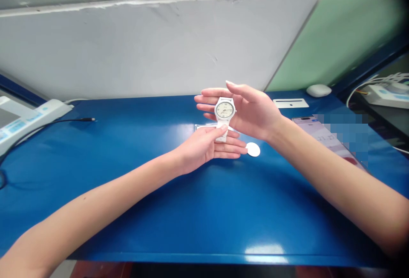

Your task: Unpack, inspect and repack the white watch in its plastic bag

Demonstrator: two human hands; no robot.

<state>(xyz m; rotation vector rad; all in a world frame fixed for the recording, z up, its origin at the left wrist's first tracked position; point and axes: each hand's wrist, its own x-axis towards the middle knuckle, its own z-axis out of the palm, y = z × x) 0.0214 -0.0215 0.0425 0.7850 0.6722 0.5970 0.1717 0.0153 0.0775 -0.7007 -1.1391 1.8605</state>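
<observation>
A white wristwatch (225,109) with a round, pale dial is held up above the blue table, its face toward me. My left hand (211,148) grips the lower strap, thumb pressed over it against the palm side and the other fingers stretched out to the right. Behind the dial, my right hand (244,109) has its palm turned up, thumb and fingers apart. Whether the upper strap rests on those fingers I cannot tell. A small white disc (253,149) lies just beyond my left fingertips. Partly hidden behind my left hand is a flat, clear-edged thing (198,127).
On the blue table (191,214), a lit phone (326,135) lies at the right, partly behind my right forearm. Farther back are a white card (290,103) and a white rounded case (318,90). A black cable (76,120) and white device (35,118) occupy the left.
</observation>
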